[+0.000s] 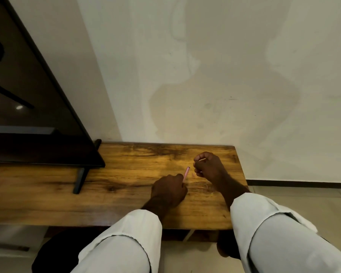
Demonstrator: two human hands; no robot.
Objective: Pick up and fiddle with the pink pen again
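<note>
My left hand [168, 191] rests on the wooden tabletop [126, 201] and grips a thin pink stick [186, 173], perhaps a pen or straw, whose free end points up and away. My right hand [209, 164] hovers just right of it with fingers curled, pinching a small pale object [202, 160] between thumb and fingers; what that object is I cannot tell. Both arms wear white sleeves.
A black flat screen [34, 95] stands on the table's left part, its black foot [80, 180] reaching toward the front edge. A pale wall rises behind. The table's right end [242, 174] drops to a tiled floor [303, 201].
</note>
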